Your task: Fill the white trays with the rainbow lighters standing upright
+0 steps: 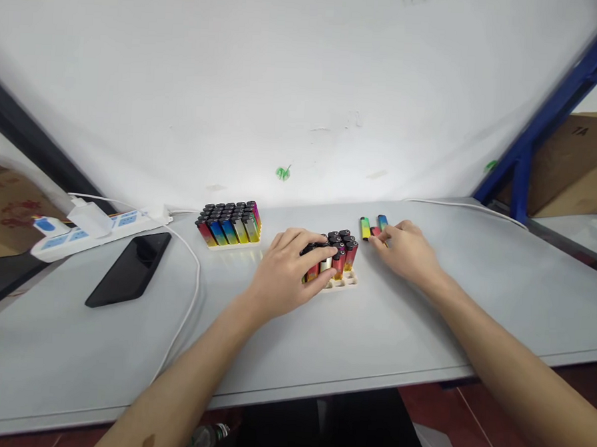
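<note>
A small pale tray (348, 280) holds several colourful lighters (349, 256) upright, their black tops facing up; a few of its front slots are bare. My left hand (289, 270) reaches over the tray from the left, thumb and forefinger closed around a silvery lighter (326, 264) standing in it. To the right of the tray, my right hand (404, 249) is lowered to the table, its fingertips pinching a red lighter (375, 231) that they partly cover. A green-yellow lighter (365, 228) and a blue lighter (383, 221) lie loose beside those fingers.
Further left, a second pale tray (234, 245) stands filled with upright lighters. A black phone (128, 270), a white cable (195, 291) and a power strip (72, 242) with plugs occupy the left side. The wall (304, 117) bounds the grey table (372, 351) behind.
</note>
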The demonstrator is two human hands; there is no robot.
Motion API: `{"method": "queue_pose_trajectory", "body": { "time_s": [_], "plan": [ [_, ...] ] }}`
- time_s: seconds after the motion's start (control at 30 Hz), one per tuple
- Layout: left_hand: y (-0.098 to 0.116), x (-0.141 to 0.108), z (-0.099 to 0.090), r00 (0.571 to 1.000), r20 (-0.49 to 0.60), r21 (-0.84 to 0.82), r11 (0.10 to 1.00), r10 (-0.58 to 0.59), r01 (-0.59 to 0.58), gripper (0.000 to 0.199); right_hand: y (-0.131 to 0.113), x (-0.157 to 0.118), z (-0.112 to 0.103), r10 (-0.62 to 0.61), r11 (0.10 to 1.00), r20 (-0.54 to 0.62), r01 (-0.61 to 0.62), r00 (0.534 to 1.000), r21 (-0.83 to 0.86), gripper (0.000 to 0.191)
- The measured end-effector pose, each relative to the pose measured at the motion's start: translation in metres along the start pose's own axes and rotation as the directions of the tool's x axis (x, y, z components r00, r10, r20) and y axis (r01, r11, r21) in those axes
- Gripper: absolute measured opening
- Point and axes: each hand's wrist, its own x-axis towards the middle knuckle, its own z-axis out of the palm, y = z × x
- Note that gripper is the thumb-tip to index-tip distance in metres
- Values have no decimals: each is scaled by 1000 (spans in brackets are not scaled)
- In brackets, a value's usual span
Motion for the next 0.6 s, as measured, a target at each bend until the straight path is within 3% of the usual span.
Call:
{"method": "queue_pose_trajectory", "body": {
  "time_s": [0.2,0.37,0.5,0.6],
  "plan": [
    [1,0,0,1000,5,-22,1000,-23,23,24,-1,0,-4,124,992,107,-123,986,-14,34],
    [1,0,-1,999,9,-32,999,-31,32,24,0,-1,-5,116,993,116,-114,987,-21,23],
    [1,0,-1,999,14,-33,999,-38,38,24,-1,-1,-8,131,988,46,-134,990,76,26],
    [0,0,-1,999,14,-34,999,-37,38,24,-5,-1,-14,183,962,67,-193,981,191,28]
  ]
}}
